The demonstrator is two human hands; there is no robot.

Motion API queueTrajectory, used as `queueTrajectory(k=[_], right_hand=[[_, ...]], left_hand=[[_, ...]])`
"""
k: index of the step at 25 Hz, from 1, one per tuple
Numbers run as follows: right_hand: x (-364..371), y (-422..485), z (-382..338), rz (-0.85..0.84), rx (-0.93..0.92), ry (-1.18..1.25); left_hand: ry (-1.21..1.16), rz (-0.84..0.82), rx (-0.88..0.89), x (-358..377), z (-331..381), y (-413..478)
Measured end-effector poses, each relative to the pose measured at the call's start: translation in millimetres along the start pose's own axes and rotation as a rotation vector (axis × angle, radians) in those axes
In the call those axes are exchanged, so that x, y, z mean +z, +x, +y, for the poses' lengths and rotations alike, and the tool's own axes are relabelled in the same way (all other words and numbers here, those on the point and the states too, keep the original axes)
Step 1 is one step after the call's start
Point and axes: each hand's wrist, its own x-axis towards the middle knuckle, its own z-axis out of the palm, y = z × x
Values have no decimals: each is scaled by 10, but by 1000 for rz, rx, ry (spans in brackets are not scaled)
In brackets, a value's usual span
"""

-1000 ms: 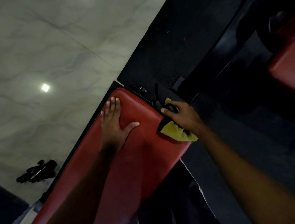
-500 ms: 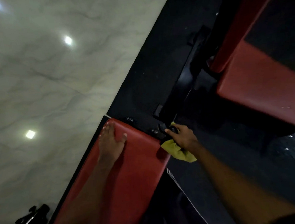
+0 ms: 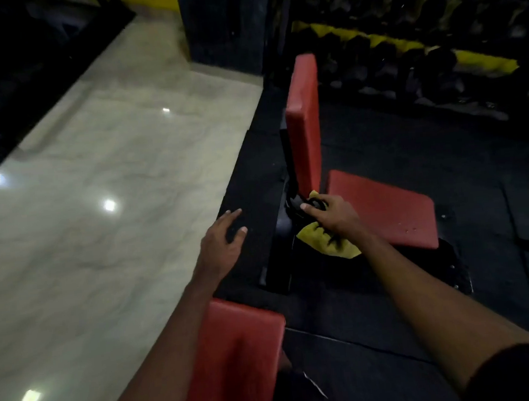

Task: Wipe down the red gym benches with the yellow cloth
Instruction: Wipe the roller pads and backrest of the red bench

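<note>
In the centre of my view the right hand (image 3: 334, 217) is curled over a black knob (image 3: 315, 203) at the joint of the far red bench, with the yellow cloth (image 3: 320, 241) bunched under its palm. One corner of the cloth pokes out above the fingers and the rest hangs out toward the lower left of the wrist. That bench's seat pad (image 3: 384, 210) lies flat just right of the hand, and its backrest (image 3: 304, 118) stands upright above it. My left hand (image 3: 225, 238) sits left of centre with the fingers spread and relaxed, holding nothing, over the edge of the black floor mat (image 3: 391, 301). I cannot tell whether it touches the mat. The near red bench pad (image 3: 238, 360) fills the bottom centre under the left forearm. Pale marble floor (image 3: 99, 213) takes up the left, and a dim dumbbell rack (image 3: 435, 60) lines the upper right.
</note>
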Motion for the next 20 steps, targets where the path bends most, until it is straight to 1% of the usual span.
queueTrajectory(k=[2,5,10,14,17,20], right_hand=[[-397,-176,-198,76,-49,3],[-927,-372,-348,125,-79,18],[-1707,-456,-454,202,-131,61],[-2202,-137,-407,240,-182,80],[-2522,261,-412,219,-240,107],[-2858,718,-476,173,-312,101]], left_hand=[[11,-8,79,-78,436,70],[39,19,157,-139,978,187],[66,27,203,-96,1509,443],[116,46,202,28,1809,672],[146,103,198,142,2020,925],[159,165,144,289,2269,1222]])
